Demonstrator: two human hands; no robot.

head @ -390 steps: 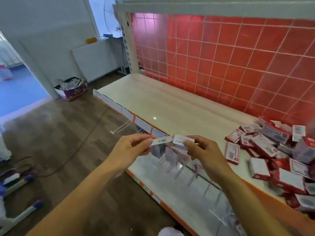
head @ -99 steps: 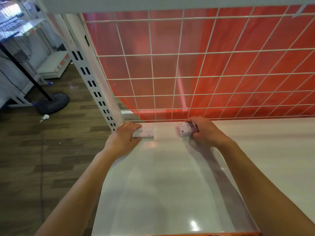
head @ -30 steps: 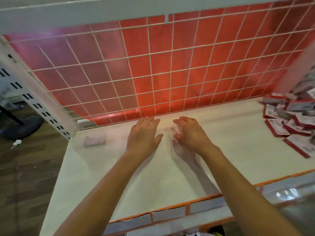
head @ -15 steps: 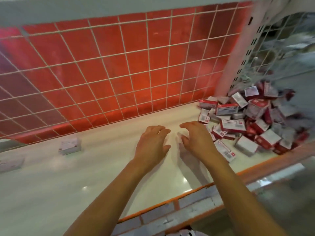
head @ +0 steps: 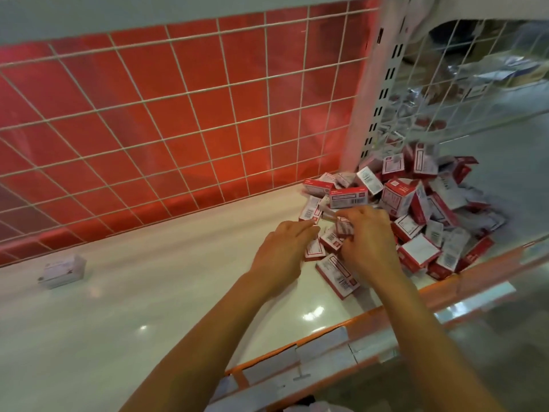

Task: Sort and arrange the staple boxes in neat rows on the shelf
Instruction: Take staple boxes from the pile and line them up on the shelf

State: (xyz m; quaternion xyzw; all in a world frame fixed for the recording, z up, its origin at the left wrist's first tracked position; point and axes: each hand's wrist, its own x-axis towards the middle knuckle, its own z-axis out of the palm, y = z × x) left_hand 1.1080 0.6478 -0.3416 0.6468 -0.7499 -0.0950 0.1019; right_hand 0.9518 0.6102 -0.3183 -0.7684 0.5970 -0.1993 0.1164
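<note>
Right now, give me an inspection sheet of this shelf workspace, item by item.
Surface: glossy white shelf, orange front edge, mostly bare on the left.
Job's things: jumbled pile of staple boxes at the right end; one placed box alone at far left near the back.
Clutter: nothing seen beyond the pile.
Hands: left hand and right hand both at the pile's near edge, fingers among the boxes; whether either has gripped one cannot be told.
Cables: nothing seen.
Surroundings: white wire grid over a red back panel; slotted upright post; blank label strips along the front.

White shelf: heaped staple boxes (right end), lone box left.
</note>
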